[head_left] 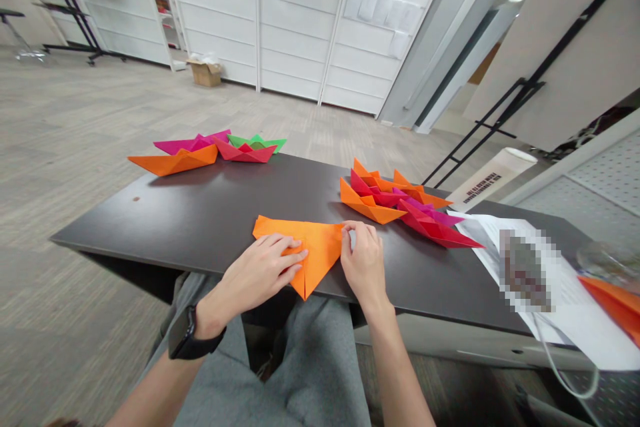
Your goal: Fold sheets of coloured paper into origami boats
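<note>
Tall white panelled cabinets [215,10] stand beyond a grey carpeted floor [85,180], and in front of them a dark, smooth-topped table [285,190] runs from left to right before the seated person. Near its far left edge sit four folded paper boats [175,161], one each of orange, magenta, red and green; a tighter cluster of orange, red and magenta paper boats [433,227] lies on the right, beside loose white printed sheets [477,237].

At the near edge, between the two groups, lies a flat, roughly triangular piece of folded orange paper [323,247]. Its long side runs crosswise at the far end, and its point faces the person, at about the table's rim. Neither hand is nearer, since both touch it. The left hand [263,263], with a black watch [193,340] on the wrist, lies palm down over the left half, fingers extended and gripping nothing. The right hand [365,257] is at the right-hand corner, thumb and fingers curled together, seemingly pinching that tip.
</note>
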`<state>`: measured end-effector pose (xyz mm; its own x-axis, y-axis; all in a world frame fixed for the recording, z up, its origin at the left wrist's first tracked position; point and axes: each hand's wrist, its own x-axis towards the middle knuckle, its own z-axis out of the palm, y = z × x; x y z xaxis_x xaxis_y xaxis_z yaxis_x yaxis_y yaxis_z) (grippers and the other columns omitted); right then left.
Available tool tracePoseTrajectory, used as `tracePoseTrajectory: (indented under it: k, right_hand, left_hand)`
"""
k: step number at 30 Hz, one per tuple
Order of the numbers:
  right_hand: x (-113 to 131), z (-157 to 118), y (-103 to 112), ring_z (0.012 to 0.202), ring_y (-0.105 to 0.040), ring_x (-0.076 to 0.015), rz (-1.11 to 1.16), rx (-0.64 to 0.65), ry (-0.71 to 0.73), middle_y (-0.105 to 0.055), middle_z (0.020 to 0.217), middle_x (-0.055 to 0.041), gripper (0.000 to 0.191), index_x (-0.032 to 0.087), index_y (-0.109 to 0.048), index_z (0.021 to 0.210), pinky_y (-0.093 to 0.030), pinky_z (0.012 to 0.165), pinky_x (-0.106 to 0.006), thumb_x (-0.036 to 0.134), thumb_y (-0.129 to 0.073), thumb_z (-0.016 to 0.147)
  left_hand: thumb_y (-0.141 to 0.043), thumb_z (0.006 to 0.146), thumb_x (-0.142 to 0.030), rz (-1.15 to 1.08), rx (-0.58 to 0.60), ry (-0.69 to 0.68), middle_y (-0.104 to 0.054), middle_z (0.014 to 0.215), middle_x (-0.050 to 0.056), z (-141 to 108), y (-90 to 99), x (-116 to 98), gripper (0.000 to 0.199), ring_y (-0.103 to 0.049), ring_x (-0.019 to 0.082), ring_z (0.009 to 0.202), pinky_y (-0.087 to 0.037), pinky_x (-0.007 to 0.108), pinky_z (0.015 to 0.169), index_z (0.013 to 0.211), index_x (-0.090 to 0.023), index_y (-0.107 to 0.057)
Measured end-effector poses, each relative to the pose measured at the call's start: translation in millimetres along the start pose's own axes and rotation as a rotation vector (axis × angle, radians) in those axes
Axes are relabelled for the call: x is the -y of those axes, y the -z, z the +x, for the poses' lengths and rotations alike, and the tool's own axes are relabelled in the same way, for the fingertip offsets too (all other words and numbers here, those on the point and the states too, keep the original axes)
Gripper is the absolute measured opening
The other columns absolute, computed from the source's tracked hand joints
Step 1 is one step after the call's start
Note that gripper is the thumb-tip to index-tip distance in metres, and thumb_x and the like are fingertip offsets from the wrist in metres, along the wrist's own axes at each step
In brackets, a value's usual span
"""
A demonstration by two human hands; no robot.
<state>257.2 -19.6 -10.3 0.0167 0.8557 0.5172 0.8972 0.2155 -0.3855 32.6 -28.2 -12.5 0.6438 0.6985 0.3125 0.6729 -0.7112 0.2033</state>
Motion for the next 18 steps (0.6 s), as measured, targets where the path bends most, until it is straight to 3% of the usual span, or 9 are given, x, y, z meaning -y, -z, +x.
tracePoseTrajectory:
  k: [4,8,12,16,18]
  right_hand:
    - [-2.1,0.0,-2.9,0.111,-0.056,-0.0293,-0.038,-0.003,-0.026,-0.067,0.119,-0.0120,0.033,0.016,-0.054,0.124,-0.040,0.092,-0.044,0.022,-0.050,0.092]
    - [-6.3,1.8,-3.7,0.096,-0.058,-0.0276,-0.044,-0.019,-0.049,-0.070,0.099,-0.0088,0.042,0.016,-0.051,0.134,-0.042,0.086,-0.043,0.018,-0.047,0.092]
    - [-7.6,2.0,-3.0,0.092,-0.055,-0.0271,-0.068,-0.056,-0.009,-0.063,0.097,-0.0115,0.035,0.017,-0.064,0.122,-0.045,0.082,-0.041,0.019,-0.044,0.094]
    - [-9.3,1.3,-5.7,0.098,-0.056,-0.0293,-0.111,-0.021,-0.043,-0.061,0.106,-0.0140,0.031,0.017,-0.066,0.118,-0.046,0.080,-0.043,0.025,-0.051,0.091]
    - [-9.4,1.6,-5.8,0.097,-0.057,-0.0288,-0.098,-0.010,-0.051,-0.062,0.105,-0.0129,0.024,0.019,-0.070,0.104,-0.045,0.079,-0.042,0.025,-0.051,0.092]
  left_hand:
    - [-0.055,0.097,-0.026,-0.004,-0.001,0.003,-0.066,0.125,0.006,-1.7,-0.1,0.6,0.029,-0.058,0.025,0.115,-0.048,0.044,0.100,0.124,-0.024,-0.066]
    - [-0.055,0.097,-0.025,-0.002,-0.013,0.002,-0.066,0.126,0.006,-2.9,0.5,0.4,0.028,-0.058,0.025,0.116,-0.048,0.043,0.101,0.122,-0.025,-0.067]
    - [-0.055,0.097,-0.025,-0.007,-0.013,0.000,-0.067,0.125,0.006,-2.3,0.3,-0.1,0.028,-0.058,0.025,0.116,-0.048,0.043,0.101,0.122,-0.024,-0.067]
    - [-0.057,0.096,-0.027,-0.010,-0.050,-0.019,-0.067,0.126,0.006,-2.3,-2.8,1.5,0.031,-0.059,0.025,0.118,-0.048,0.043,0.102,0.125,-0.023,-0.064]
    - [-0.057,0.096,-0.027,-0.019,-0.068,-0.027,-0.067,0.126,0.006,-2.6,-3.9,2.3,0.029,-0.059,0.024,0.118,-0.047,0.042,0.103,0.124,-0.022,-0.065]
